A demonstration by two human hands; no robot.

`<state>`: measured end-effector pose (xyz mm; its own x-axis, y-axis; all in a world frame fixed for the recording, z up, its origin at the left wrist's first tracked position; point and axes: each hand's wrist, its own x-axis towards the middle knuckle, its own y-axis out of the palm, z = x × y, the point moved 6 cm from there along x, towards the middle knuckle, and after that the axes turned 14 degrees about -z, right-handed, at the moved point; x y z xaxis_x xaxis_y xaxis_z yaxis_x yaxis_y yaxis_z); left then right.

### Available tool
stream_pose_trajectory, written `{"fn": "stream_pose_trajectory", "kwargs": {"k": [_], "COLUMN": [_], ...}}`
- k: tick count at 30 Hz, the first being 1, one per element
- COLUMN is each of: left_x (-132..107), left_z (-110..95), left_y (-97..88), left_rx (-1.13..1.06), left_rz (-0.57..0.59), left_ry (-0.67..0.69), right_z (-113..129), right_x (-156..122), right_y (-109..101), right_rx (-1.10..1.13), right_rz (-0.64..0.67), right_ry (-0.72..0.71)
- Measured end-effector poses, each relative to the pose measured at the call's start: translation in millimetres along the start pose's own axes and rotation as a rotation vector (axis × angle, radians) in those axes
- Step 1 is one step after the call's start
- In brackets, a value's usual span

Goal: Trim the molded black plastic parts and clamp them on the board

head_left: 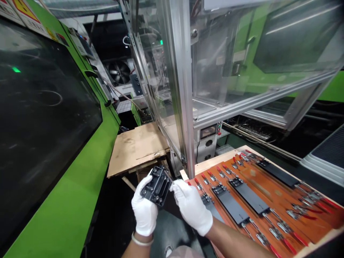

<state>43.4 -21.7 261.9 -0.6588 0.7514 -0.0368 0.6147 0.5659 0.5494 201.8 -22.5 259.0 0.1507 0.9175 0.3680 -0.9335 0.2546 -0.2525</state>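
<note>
My left hand (145, 211), in a white glove, is closed around the left side of a black moulded plastic part (158, 186). The part is tilted, and its ribbed, hollow side with round bosses faces me. My right hand (189, 204), also gloved in white, is pinched at the part's right edge. A thin, slender thing seems to run from its fingertips along that edge, too small and blurred to name. To the right, dark flat panels (231, 204) lie on an orange fixture board (290, 229), held by toggle clamps (279, 234) with red handles.
A green machine (88, 179) with a dark window stands close on the left. Ahead is a cardboard-topped table (137, 143). An aluminium frame post (184, 89) with clear panels rises just beyond my hands. A box-shaped control unit (205, 143) sits behind the post.
</note>
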Motion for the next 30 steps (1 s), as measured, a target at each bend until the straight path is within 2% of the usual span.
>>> {"fn": "stream_pose_trajectory", "kwargs": {"k": [3,6,12,15,17,21,23,26,30], "left_x": [1.2,3.7,6.9,9.1,13.1,26.3,34.5,47.4,60.5], "left_z": [0.4,2.9,19.9,29.9,36.0,47.1,54.1,63.5,74.6], "left_y": [-0.5,-2.2,-17.1,-23.6,-26.4,-28.0,-27.1,-23.0,-15.4], "left_rx": [0.044,0.104,0.165,0.204,0.241,0.305,0.298,0.286,0.248], "left_rz": [-0.010,0.004,0.007,0.006,0.007,0.048,0.084,0.148,0.241], "left_ry": [0.036,0.074,0.029,-0.031,-0.072,-0.121,-0.158,-0.182,-0.230], "right_z": [5.4,9.6,-10.4,-11.2,-13.7,-27.2,-33.5,-43.8,-65.5], "right_x": [-11.8,-23.0,-17.0,-25.1,-29.9,-24.6,-20.7,-12.8,-1.7], "right_y": [8.7,18.7,13.2,21.2,28.0,41.5,52.1,61.7,57.3], "right_rx": [0.026,0.016,0.153,0.080,0.084,0.409,0.480,0.459,0.421], "right_rz": [0.057,0.194,0.197,0.354,0.396,0.163,0.060,-0.059,-0.197], "right_ry": [-0.047,-0.131,0.054,-0.031,0.017,0.433,0.579,0.666,0.670]}}
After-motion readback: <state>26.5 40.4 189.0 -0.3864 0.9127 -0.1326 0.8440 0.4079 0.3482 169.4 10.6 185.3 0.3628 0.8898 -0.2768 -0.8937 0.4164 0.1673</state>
